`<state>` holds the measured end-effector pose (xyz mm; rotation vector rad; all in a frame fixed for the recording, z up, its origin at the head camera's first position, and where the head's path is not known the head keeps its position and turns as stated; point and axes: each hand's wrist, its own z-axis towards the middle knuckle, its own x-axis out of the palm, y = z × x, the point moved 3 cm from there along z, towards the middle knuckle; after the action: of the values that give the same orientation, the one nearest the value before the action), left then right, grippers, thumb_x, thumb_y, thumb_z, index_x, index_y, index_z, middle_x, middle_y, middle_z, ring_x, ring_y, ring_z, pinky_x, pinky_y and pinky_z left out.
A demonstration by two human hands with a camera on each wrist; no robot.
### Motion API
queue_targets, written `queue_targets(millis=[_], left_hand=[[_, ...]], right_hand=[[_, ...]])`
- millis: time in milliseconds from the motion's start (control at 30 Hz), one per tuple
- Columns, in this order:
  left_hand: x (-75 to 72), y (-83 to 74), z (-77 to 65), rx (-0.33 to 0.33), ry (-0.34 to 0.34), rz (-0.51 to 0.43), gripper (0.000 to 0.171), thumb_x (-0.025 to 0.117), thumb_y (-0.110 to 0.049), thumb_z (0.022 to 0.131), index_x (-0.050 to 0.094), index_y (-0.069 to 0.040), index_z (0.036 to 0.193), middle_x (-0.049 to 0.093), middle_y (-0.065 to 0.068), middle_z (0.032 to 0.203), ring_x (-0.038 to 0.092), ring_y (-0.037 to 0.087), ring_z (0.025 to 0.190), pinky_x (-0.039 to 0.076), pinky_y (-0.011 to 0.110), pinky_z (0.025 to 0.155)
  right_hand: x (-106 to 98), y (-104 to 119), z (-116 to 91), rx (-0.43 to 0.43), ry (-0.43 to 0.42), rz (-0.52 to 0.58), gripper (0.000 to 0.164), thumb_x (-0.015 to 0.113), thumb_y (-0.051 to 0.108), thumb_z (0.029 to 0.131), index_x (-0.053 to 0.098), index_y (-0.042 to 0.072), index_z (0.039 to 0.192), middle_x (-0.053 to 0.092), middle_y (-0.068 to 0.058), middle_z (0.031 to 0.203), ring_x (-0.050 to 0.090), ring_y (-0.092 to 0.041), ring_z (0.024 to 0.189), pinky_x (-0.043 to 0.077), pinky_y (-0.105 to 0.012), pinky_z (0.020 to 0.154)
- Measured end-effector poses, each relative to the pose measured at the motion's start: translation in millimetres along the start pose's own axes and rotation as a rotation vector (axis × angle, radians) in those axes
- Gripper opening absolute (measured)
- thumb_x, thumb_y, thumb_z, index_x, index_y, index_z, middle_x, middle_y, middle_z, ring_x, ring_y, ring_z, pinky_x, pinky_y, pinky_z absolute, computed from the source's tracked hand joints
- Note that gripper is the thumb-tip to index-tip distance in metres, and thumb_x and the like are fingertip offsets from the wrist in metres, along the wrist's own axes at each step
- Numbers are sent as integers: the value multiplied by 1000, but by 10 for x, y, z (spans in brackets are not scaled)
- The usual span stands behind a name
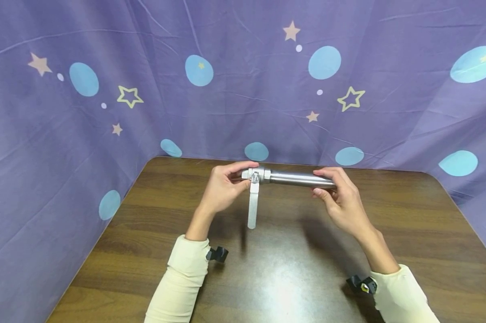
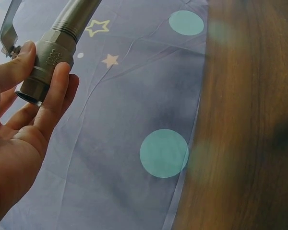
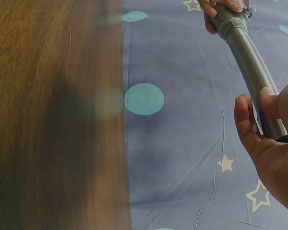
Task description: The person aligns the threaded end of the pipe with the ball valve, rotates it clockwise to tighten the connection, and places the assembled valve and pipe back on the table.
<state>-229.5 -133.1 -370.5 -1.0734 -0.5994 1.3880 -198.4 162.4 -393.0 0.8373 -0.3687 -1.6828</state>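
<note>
Between the two hands: one steel pipe (image 1: 295,178) with one ball valve (image 1: 261,174) joined to its left end, held up off the table (image 1: 267,269).
Left hand (image 1: 223,188): partly closed, thumb and fingertips pinching the valve from opposite sides at its left end.
Right hand (image 1: 345,202): partly closed, thumb on the near side and fingers on the far side of the pipe's right end.
Lever handle (image 1: 253,208): one, flat, just right of the left hand's thumb; in the head view it points toward the near side, between the forearms, roughly square to the pipe.
Long axis: crosswise from left hand to right hand, the right end slightly lower in the head view.
Valve mouth: one round opening (image 2: 30,98), facing back toward the left palm; raised lettering on the body, only partly legible.
Joint: ridged threads (image 2: 66,28) show where pipe meets valve, nearer the left hand.
Sleeves: two, pale cream, one behind each hand, each with a black wrist mount (image 1: 217,254) on its inner side.
Beyond both hands: a purple curtain (image 1: 235,121) with blue ovals and stars.
</note>
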Motion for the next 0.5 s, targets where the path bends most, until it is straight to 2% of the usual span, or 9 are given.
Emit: queue_targets(millis=[500], left_hand=[[-3, -20, -13, -12, 10, -8, 44, 71, 17, 85, 75, 6, 127, 77, 26, 122, 72, 4, 92, 65, 22, 85]], right_hand=[[-8, 3, 20, -17, -5, -26, 45, 73, -20, 85, 69, -6, 128, 67, -18, 116, 71, 3, 86, 61, -12, 70]])
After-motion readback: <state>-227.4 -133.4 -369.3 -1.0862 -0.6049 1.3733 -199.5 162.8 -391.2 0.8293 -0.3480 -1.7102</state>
